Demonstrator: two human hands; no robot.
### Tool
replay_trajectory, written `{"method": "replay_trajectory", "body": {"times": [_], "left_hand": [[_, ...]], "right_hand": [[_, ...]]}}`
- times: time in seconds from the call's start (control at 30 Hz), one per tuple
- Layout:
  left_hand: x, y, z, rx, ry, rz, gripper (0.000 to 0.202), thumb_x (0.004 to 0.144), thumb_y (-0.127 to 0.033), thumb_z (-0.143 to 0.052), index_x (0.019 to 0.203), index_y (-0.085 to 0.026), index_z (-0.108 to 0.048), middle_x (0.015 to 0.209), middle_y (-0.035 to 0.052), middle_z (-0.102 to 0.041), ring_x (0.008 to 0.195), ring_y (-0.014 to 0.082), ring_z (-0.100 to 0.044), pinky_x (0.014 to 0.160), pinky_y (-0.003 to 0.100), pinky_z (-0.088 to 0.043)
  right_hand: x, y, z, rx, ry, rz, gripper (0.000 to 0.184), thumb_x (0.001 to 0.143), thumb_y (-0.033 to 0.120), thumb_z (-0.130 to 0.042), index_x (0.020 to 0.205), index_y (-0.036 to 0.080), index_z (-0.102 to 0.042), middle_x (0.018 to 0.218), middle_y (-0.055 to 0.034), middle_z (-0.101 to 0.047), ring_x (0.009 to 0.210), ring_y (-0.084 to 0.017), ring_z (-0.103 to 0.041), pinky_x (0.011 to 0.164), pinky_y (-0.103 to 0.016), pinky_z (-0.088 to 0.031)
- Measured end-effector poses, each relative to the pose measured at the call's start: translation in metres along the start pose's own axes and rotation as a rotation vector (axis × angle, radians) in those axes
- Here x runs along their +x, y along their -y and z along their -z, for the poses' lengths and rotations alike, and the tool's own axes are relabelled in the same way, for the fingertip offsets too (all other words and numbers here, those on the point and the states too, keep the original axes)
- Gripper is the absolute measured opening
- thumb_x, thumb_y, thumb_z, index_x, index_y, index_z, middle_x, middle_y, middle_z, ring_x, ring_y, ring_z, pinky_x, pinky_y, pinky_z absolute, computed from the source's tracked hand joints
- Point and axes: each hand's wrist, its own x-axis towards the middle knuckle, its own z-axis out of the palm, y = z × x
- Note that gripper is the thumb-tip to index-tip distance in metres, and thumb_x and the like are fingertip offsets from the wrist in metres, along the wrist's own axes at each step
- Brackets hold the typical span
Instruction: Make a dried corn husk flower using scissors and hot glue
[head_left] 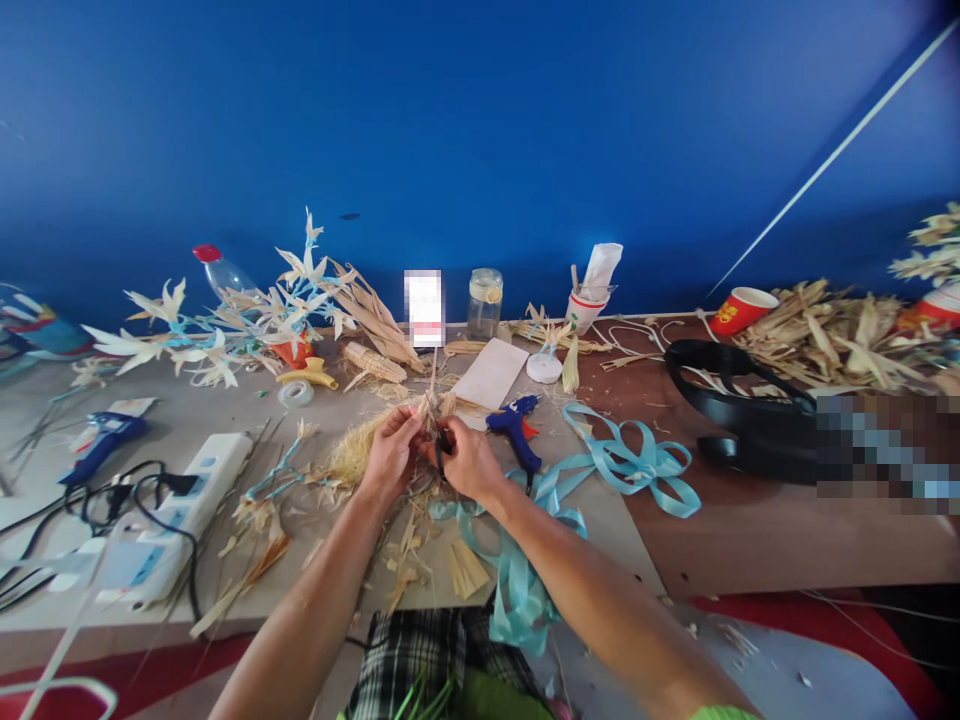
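left hand (394, 445): thumb and fingertips pinched together on a small pale husk piece (425, 402); its exact outline is hard to make out.
right hand (474, 462): fingers curled round the black handles of the scissors (445, 440), close against the left fingertips; whether the blades are parted, i cannot tell.
husk piece: at the front middle of the table (626, 525), between the two hands.
by the left hand: a loose heap of pale fibres (351, 445), just beside the wrist.
by the right hand: a blue glue gun (517, 432), and light-blue ribbon (637, 455) looping away to the right and over the table's front edge.
behind the hands: a white card (493, 372) lying flat, a corn cob (375, 362), and a glass jar (485, 308) upright near the blue wall (480, 130).
far left: a white power strip (214, 460) with black cables plugged in.
far right: a red cup (741, 312), tilted, beside a heap of dry husks (817, 325).
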Motion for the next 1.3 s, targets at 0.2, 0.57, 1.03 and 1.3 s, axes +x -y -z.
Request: {"method": "replay_trajectory", "body": {"times": [0.2,0.57,1.03,1.3], "left_hand": [[0.000,0.001,0.000,0.011,0.022,-0.016,0.030,0.059,-0.030,-0.079,0.071,-0.016,-0.055,0.055,-0.0057,-0.052,0.047,0.0055,-0.047,0.049,0.018,-0.038],[-0.001,0.001,-0.002,0.040,0.030,-0.005,0.030,0.061,-0.031,-0.077,0.074,-0.016,-0.055,0.057,-0.0059,-0.053,0.048,0.0058,-0.048,0.050,0.018,-0.038],[0.000,-0.001,0.000,0.012,0.029,0.011,0.030,0.060,-0.029,-0.078,0.074,-0.016,-0.055,0.056,-0.0056,-0.052,0.049,0.0063,-0.048,0.048,0.018,-0.036],[0.006,-0.006,0.010,0.011,-0.035,-0.013,0.024,0.058,-0.025,-0.076,0.072,-0.016,-0.059,0.051,-0.0065,-0.047,0.044,0.0047,-0.038,0.047,0.019,-0.032]], "right_hand": [[0.000,0.000,0.000,0.032,-0.010,-0.020,0.030,0.076,0.034,-0.063,0.098,0.014,-0.060,0.070,-0.0023,-0.064,0.063,-0.014,-0.057,0.059,-0.022,-0.041],[0.000,0.001,-0.002,0.185,0.029,-0.048,0.030,0.075,0.040,-0.064,0.092,0.015,-0.060,0.065,-0.0006,-0.061,0.058,-0.013,-0.053,0.055,-0.022,-0.039],[0.002,-0.003,-0.001,0.342,0.073,-0.086,0.035,0.071,0.048,-0.066,0.082,0.016,-0.058,0.057,0.0026,-0.053,0.051,-0.010,-0.044,0.048,-0.020,-0.034],[0.005,-0.003,0.008,0.246,0.096,-0.067,0.032,0.069,0.048,-0.067,0.072,0.017,-0.059,0.053,0.0034,-0.049,0.051,-0.010,-0.042,0.048,-0.020,-0.031]]}}
